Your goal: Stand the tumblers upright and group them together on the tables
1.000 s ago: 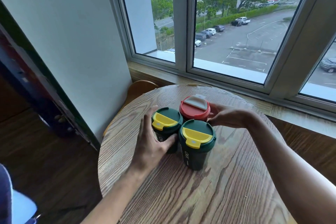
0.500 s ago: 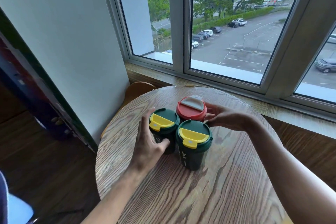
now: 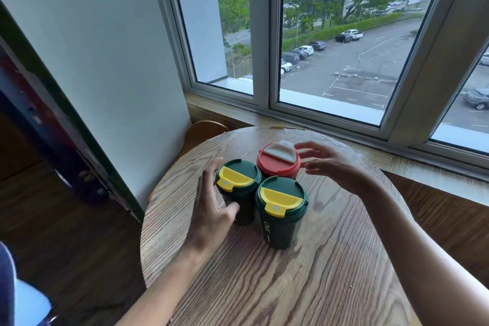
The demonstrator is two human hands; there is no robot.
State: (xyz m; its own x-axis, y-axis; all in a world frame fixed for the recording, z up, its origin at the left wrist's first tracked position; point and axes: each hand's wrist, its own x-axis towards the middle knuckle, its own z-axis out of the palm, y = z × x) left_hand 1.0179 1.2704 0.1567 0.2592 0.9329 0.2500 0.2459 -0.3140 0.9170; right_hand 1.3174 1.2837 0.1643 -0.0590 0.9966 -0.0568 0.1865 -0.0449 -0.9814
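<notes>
Pretty much done on this table (image 3: pixel 330 272), by the look of it. Three tumblers upright and bunched tight near the middle: red one (image 3: pixel 278 164) at the far side, green one (image 3: pixel 237 188) at the left, another green one (image 3: pixel 281 209) nearest, all touching or close enough. Nothing lying on its side anywhere in view. Can't say whether other tables need sorting, since only this one shows.

Left hand (image 3: pixel 211 209) just left of the left green tumbler, fingers spread and loose, gripping nothing, maybe brushing the side, hard to tell. Right hand (image 3: pixel 333 167) just right of the red lid, fingers fanned open, holding nothing, a clear gap to the cup.

Compared with half a second back: both hands were pressed against the cluster then, now peeled off and opened up. Tumblers themselves in the same arrangement. Looks like a release, so probably nothing left here but pulling away.
</notes>
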